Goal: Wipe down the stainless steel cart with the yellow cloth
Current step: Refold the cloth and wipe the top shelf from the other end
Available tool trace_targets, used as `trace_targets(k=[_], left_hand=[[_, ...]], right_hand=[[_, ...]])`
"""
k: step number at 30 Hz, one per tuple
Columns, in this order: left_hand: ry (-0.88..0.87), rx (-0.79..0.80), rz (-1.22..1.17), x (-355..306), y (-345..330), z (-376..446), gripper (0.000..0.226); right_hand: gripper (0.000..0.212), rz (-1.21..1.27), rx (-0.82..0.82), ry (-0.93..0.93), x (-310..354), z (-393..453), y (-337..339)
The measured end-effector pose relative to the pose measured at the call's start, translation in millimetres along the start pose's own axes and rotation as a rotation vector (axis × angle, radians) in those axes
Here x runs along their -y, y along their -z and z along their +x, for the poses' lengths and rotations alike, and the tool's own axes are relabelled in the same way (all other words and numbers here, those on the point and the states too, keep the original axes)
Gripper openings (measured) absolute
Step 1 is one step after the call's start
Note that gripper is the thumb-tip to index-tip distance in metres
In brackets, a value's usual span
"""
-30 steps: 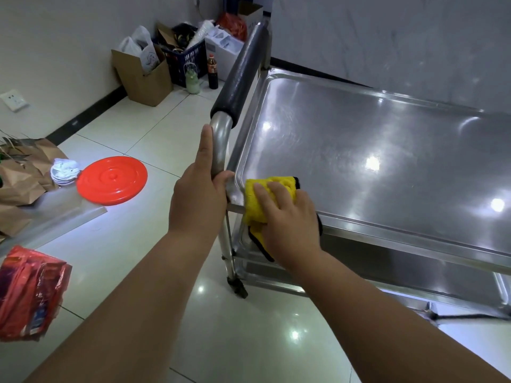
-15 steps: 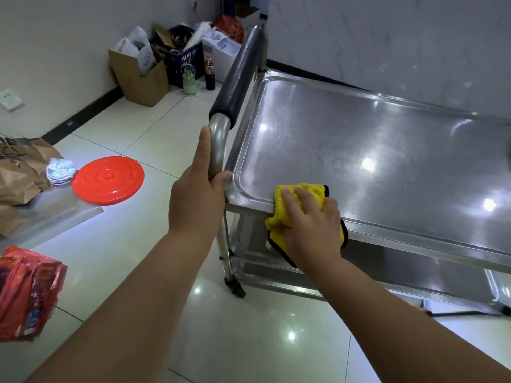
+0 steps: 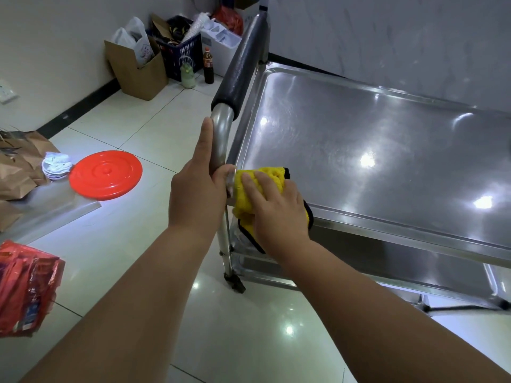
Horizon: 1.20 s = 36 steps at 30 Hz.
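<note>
**Inspector A:** Left hand (image 3: 197, 197) — closed around the bare steel bend of the cart handle (image 3: 219, 142), just below the black foam sleeve (image 3: 240, 64).

**Inspector B:** And the right hand (image 3: 276, 211)?

**Inspector A:** Fingers spread flat, pressing the yellow cloth (image 3: 266, 179) onto the near corner of the stainless steel cart (image 3: 373, 150), beside the handle post. Cloth drapes over the rim (black edging visible).

**Inspector B:** Surroundings?

**Inspector A:** Red lid (image 3: 106, 174) — on the floor, left of the cart.
</note>
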State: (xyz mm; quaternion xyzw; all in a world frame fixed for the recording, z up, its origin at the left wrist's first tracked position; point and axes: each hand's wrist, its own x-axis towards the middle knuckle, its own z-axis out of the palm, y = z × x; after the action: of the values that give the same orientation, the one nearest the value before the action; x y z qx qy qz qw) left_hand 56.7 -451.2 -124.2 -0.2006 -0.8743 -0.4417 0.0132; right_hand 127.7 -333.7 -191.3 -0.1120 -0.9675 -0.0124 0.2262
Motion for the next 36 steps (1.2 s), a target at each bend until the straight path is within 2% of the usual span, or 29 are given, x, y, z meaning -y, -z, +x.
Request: trace_targets(k=[9,14,18,22,25,29,31,34,36], left_hand=[[0.03,0.016,-0.033,-3,2,-3,0.075],[0.035,0.007,-0.03,-3,0,-3,0.075],[0.032,-0.002,-0.029,-4,0,-4,0.073],[0.035,0.027,-0.032,-4,3,-3,0.073],[0.049,0.049,-0.042,-4,6,-4,0.073],[0.088,0.11,-0.061,-8,15,-6,0.075],[0.11,0.152,-0.06,-10,20,-8,0.076],[0.133,0.217,-0.058,-12,29,-13,0.078],[0.155,0.241,-0.044,-11,35,-19,0.075]], right_hand=[[0.068,-0.066,-0.02,-0.095,-75,-49,20],[0.075,-0.049,0.044,-0.168,-54,-38,19],[0.081,0.006,0.095,-0.067,-20,-13,15],[0.09,0.058,0.143,-0.061,3,-1,15],[0.088,0.093,0.135,-0.011,-12,-10,23],[0.087,0.015,0.156,-0.067,-47,-30,47],[0.083,-0.02,0.191,-0.114,-63,-40,59],[0.059,0.029,0.252,-0.248,-81,-54,76],[0.057,0.058,0.283,-0.328,-84,-59,86]])
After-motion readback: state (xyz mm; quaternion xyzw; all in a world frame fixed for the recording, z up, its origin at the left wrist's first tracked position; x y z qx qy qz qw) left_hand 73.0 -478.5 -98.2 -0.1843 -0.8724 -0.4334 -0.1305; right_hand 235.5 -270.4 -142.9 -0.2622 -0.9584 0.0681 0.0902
